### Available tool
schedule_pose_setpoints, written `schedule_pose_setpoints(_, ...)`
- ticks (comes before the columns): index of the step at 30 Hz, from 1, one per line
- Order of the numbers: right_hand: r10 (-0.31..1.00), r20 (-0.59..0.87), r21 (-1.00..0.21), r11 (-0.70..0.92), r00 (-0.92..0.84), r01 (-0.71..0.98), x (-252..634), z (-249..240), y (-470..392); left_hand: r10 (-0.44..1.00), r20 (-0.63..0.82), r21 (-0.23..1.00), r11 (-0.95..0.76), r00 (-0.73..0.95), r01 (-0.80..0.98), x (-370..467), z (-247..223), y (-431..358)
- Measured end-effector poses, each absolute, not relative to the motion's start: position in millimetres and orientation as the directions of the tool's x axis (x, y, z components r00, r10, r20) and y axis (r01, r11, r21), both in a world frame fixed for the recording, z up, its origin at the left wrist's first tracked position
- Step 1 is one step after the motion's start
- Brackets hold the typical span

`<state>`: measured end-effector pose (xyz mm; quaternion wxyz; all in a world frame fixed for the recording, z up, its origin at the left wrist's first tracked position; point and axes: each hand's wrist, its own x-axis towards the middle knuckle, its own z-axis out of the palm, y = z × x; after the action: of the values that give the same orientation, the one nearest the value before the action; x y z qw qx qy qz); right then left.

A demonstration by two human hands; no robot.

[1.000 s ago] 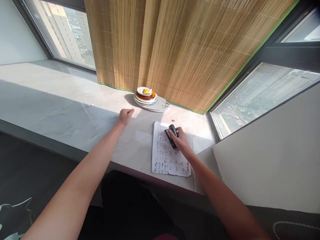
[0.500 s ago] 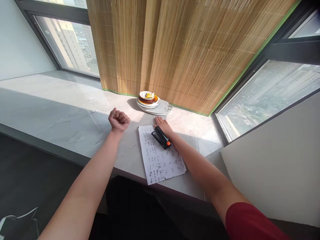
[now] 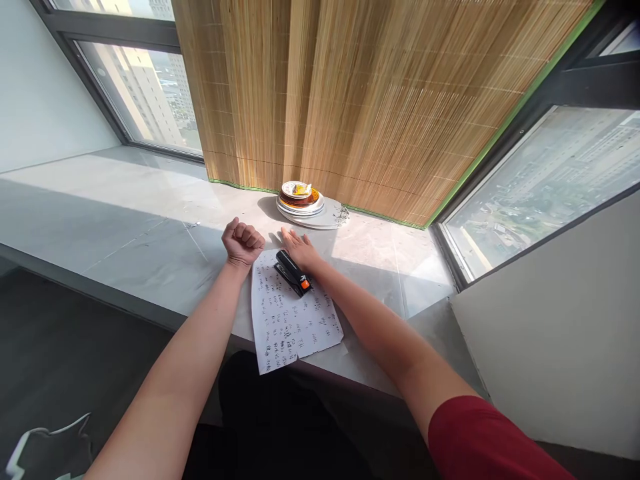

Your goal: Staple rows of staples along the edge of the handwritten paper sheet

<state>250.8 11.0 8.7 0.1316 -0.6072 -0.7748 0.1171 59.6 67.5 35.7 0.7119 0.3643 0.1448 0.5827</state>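
White paper [image 3: 280,333] overhangs the near edge of the counter [image 3: 373,287]; I see the stapler [image 3: 293,273] lying diagonally, orange end near-right, left hand [image 3: 243,243] fisted, right hand [image 3: 301,253] fingers apart.

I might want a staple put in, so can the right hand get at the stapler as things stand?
Probably yes: the right hand lies open right beside the stapler, which rests on the paper with nothing on top of it.

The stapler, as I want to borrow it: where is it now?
In the head view, the stapler lies near the middle, on the upper half of the handwritten sheet, just below the right hand.
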Motion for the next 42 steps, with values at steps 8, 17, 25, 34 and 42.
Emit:
schedule_pose_setpoints(8, 0.993, 0.098, -0.316, 0.094, -0.067, 0.944, 255, 10, -3, 0.91, 0.202, 0.72, 0.113, 0.363, -0.685, 62, 33, 70)
schedule_pose_setpoints(17, 0.988, 0.017, -0.311, -0.142, 0.154, 0.94, 312, 12, -36, 0.643, 0.152, 0.892, 0.237, 0.75, -0.384, 78, 36, 62)
schedule_pose_setpoints(25, 0.894, 0.38, -0.695, 0.105, 0.239, 0.712, 329, 31, -93, 0.354, 0.022, 0.996, -0.085, 0.935, 0.009, 98, 32, 50)
schedule_pose_setpoints(34, 0.96, 0.277, -0.601, 0.134, 0.048, 0.788, 316, 37, -141, 0.357, 0.004, 0.975, -0.21, 0.934, 0.076, 96, 36, 48)
schedule_pose_setpoints(42, 0.894, 0.436, -0.73, 0.287, 0.099, 0.621, 360, 42, -79, 0.338, -0.01, 0.982, -0.176, 0.941, 0.074, 96, 38, 48)
